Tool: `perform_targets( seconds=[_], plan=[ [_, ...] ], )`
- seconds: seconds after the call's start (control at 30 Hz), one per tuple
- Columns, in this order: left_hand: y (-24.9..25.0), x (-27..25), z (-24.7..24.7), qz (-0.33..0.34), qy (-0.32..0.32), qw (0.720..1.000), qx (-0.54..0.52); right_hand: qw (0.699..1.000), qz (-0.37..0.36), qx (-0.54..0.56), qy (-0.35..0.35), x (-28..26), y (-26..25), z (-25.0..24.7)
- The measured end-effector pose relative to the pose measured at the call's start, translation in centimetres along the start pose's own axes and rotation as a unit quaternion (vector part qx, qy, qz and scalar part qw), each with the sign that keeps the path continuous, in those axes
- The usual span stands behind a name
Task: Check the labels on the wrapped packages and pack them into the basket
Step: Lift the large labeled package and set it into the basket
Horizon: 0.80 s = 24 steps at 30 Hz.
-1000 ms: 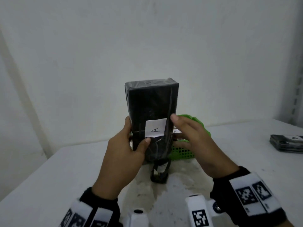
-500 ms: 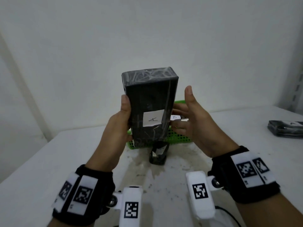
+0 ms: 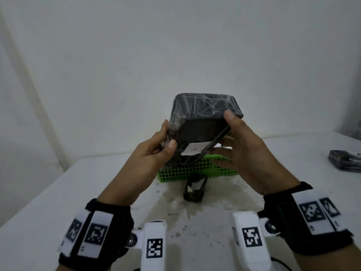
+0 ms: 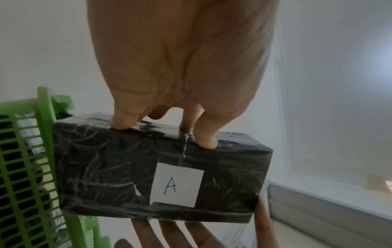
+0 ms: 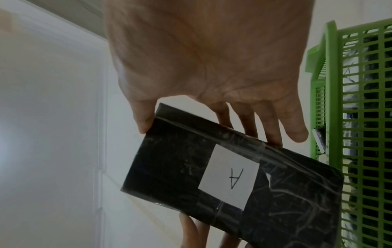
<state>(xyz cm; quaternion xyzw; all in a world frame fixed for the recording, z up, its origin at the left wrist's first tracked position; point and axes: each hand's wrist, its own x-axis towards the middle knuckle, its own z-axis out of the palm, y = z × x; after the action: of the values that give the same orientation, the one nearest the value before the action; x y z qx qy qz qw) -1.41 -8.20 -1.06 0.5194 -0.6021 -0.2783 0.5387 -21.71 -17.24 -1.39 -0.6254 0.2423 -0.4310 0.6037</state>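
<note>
Package (image 3: 203, 132), black and wrapped in clear film, is held in the air over the middle of the tabletop (image 3: 48, 192), tipped toward the green basket (image 3: 195, 171) that stands just behind it. In the head view the left hand (image 3: 154, 151) grips its left side with the thumb on the front face, and the right hand (image 3: 242, 145) holds the right side, thumb on the upper corner. A small dark item (image 3: 195, 188) lies on the tabletop just before the basket; another wrapped bundle (image 3: 345, 159) rests near the right edge.

From the left wrist, the left hand's fingertips (image 4: 206, 141) press into the long edge, and the white label (image 4: 176, 184) reads "A". The basket's mesh wall sits close beside one end.

From the right wrist, the right hand's thumb pinches a corner while the other fingers (image 5: 273, 134) reach behind the back face; the basket rim is close beside the package, with dark wrapped things visible through the mesh.

It looks stiff and boxy, likely not heavy, but the film is probably slick, so a hold across the opposite long edges suits best. Room above the basket seems open; inside is partly filled.
</note>
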Motion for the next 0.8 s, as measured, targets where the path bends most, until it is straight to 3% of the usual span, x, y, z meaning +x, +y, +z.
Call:
perform_targets(
  seconds=[0.13, 0.27, 0.33, 0.47, 0.6, 0.7, 0.8],
  plan=[
    [0.1, -0.3, 0.3, 0.011, 0.032, 0.998, 0.054, 0.998, -0.039, 0.054, -0.014, 0.3, 0.4, -0.5],
    [-0.1, -0.2, 1.2, 0.043, 0.108, 0.99, 0.078, 0.989, -0.07, 0.127, -0.033, 0.9, 1.2, -0.8],
    [0.0, 0.0, 1.4, 0.055, 0.082, 0.992, 0.076, 0.988, -0.079, 0.124, -0.051, 1.2, 1.6, -0.9],
    [-0.3, 0.1, 1.4, 0.021, -0.002, 0.998, -0.052, 0.99, -0.094, 0.072, -0.079, 1.6, 2.1, -1.1],
    [-0.4, -0.2, 1.4, 0.078, 0.011, 0.997, 0.025, 0.99, -0.094, 0.04, -0.101, 1.1, 2.2, -0.8],
    [-0.5, -0.6, 1.3, 0.1, 0.021, 0.995, 0.015, 0.988, -0.09, 0.024, -0.12, 0.6, 1.8, -0.5],
    [-0.6, -0.6, 1.4, 0.109, 0.019, 0.994, 0.018, 0.993, -0.084, -0.029, -0.077, 0.5, 1.6, -0.2]
  ],
)
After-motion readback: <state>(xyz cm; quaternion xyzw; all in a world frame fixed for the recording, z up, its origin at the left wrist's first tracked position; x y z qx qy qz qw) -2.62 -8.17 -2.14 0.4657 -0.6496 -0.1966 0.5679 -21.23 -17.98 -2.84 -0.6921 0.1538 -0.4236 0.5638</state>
